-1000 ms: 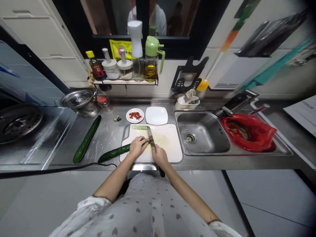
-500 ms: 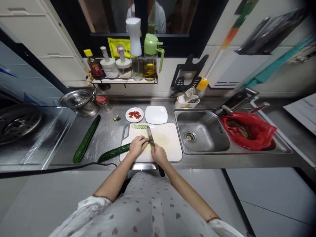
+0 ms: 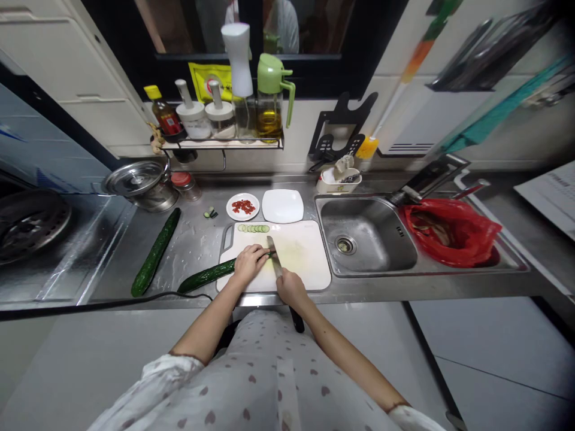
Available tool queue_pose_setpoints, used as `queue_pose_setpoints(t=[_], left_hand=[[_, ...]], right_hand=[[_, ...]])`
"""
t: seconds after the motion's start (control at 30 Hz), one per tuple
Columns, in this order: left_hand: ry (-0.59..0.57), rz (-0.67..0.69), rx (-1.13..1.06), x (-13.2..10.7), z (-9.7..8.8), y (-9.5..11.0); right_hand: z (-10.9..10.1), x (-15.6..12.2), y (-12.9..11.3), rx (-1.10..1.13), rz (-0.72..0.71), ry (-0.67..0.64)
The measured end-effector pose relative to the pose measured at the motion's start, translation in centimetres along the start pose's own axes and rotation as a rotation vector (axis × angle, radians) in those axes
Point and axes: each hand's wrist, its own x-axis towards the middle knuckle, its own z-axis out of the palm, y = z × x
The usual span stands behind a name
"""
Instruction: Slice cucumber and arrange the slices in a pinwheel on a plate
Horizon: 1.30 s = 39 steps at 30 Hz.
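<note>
"Fingers (image 3: 262,252) of the left hand (image 3: 247,263) curl together, pinning one end of the cucumber (image 3: 207,278) on the board (image 3: 308,254); its other end juts past the board's left edge."

"And the right hand (image 3: 291,287)?"

"Closed round the knife (image 3: 276,262), its blade (image 3: 273,251) just beside those fingers."

"What could go wrong?"

"A nick, I'd judge, if the cucumber rolled or the blade slipped. Slices (image 3: 253,228) lie at the board's back edge."

White smock (image 3: 265,383) with brownish hearts (image 3: 210,416) and a paler strip (image 3: 287,386) down its middle; beside the smock, white sleeves (image 3: 166,380) with brown-edged cuffs (image 3: 185,358).
</note>
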Motion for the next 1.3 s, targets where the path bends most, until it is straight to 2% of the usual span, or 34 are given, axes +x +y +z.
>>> queue_pose_setpoints(t=[0.2, 0.63, 1.3], left_hand=[[-0.015, -0.014, -0.003, 0.1, 0.0, -0.1], [-0.009, -0.016, -0.004, 0.1, -0.2, 0.1], [-0.008, -0.022, -0.001, 0.0, 0.0, 0.0]], right_hand=[[-0.2, 0.0, 0.0, -0.019, -0.008, 0.012], [-0.6, 2.1, -0.9, 0.024, -0.003, -0.013], [-0.7, 2.1, -0.8, 0.021, 0.008, -0.002]])
